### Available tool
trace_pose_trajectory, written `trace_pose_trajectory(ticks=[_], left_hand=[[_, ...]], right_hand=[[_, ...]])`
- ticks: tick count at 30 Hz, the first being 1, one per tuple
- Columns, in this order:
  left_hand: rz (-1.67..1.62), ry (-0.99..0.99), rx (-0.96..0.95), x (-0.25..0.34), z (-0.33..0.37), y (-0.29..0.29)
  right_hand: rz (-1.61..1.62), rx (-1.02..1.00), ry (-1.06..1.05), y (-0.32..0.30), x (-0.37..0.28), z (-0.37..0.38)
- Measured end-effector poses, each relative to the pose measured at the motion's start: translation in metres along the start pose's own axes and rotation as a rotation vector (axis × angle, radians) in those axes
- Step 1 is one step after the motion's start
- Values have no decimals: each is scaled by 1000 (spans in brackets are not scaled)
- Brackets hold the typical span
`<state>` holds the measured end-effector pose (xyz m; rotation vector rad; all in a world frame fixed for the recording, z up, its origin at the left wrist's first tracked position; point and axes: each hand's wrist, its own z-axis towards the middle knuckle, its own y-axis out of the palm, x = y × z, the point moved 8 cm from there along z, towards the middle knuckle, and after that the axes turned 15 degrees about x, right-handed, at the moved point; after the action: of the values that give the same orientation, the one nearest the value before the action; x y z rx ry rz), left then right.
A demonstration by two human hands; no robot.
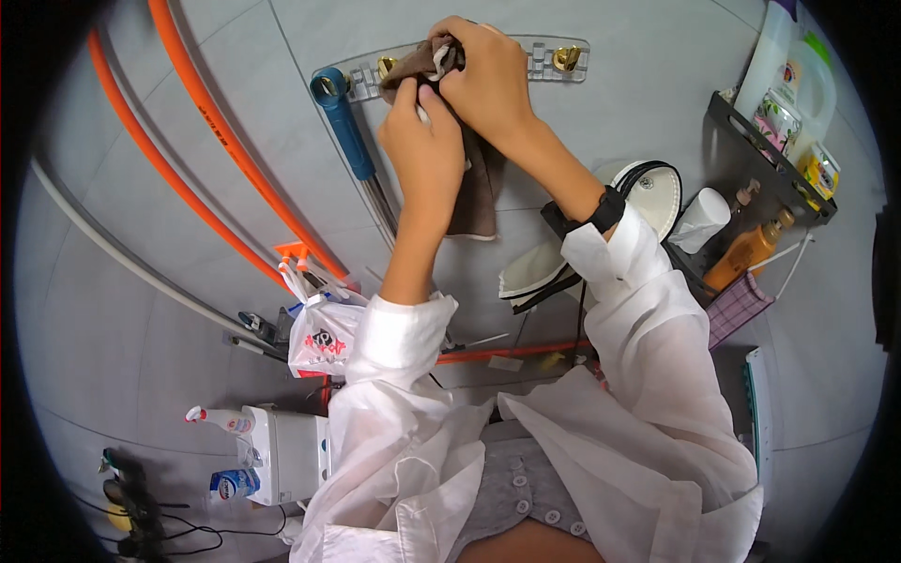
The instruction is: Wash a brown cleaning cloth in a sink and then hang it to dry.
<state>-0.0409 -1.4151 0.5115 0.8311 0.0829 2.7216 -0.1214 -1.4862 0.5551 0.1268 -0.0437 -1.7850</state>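
Note:
A brown cloth [477,202] hangs down from a clear wall-mounted hook rail [593,58] with gold hooks [566,58]. My right hand [490,83] grips the bunched top of the cloth at the middle of the rail. Just below and to the left, my left hand [422,150] pinches the cloth, with a pale edge or loop showing near its fingertips. Whether the cloth is on a hook cannot be seen behind my hands. Left of my left hand, a blue-handled pole [345,136] hangs from the rail's end.
Orange pipes [225,141] curve along the tiled wall at left, with a white plastic bag [324,338] below. A dark corner shelf [774,155] with bottles stands at right, near a white zippered case [652,192]. A white toilet tank [291,460] carries a spray bottle [221,419].

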Motion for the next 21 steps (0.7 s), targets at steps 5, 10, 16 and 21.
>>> trace_pose_trajectory(ticks=[5,10,16,21], left_hand=[[9,27,53,-12,-28,-12],[-61,132,-13,2,-39,-26],[-94,-211,-181,-30,-54,-26],[-130,-24,-41,-16,-65,-18]], right_hand=[[220,134,261,-6,8,-9],[149,353,298,-35,1,-56],[-326,-239,213,2,-1,-104],[25,-371,59,28,2,-125]])
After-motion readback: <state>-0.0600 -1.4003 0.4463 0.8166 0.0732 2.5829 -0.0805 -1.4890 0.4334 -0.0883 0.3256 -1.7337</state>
